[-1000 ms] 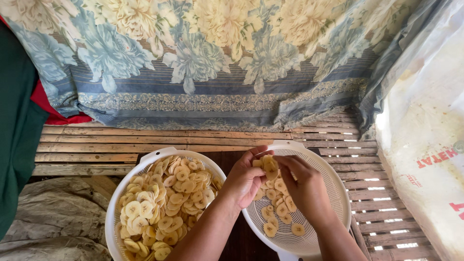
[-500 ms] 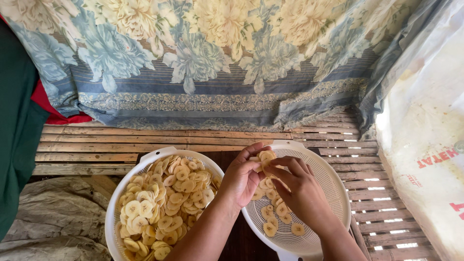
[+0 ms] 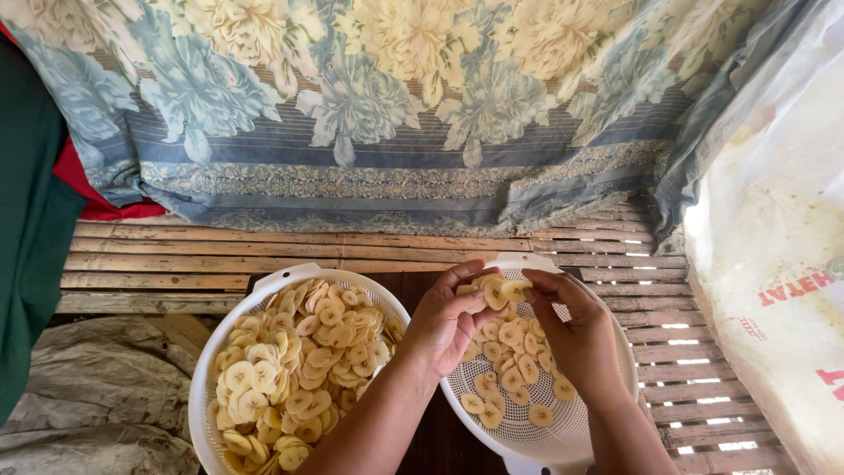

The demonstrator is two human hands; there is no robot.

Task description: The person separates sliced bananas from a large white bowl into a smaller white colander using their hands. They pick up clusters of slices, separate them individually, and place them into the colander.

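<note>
Both hands meet over the right-hand colander (image 3: 587, 422), a white perforated plastic one with small handles, sitting near the middle of the scene. The left hand (image 3: 450, 321) and the right hand (image 3: 576, 330) pinch a small cluster of banana slices (image 3: 491, 288) between them — thin, pale-yellow rounds with slightly darker centres, some curled at the edge. The fingers of both hands are closed on this cluster, thumbs and fingertips pressing it from either side, just above the far rim of the colander. Below the hands, more loose slices (image 3: 514, 361) lie scattered in a single layer across the colander's bottom, with bare mesh showing on the near side.

Just to the left, touching or nearly touching it, a second white colander (image 3: 204, 387) is heaped with a far bigger pile of slices (image 3: 299, 361), overlapping thickly.

Both colanders rest on a slatted bamboo platform (image 3: 264, 251). Behind it hangs a blue cloth with large cream flowers (image 3: 396, 105). At the right edge stands a big translucent white sack (image 3: 774, 264) with red printed lettering on its side — bulging and upright. At the near left lies crumpled grey plastic sheeting (image 3: 88, 396), and a dark green and red fabric (image 3: 35, 220) fills the left edge.
</note>
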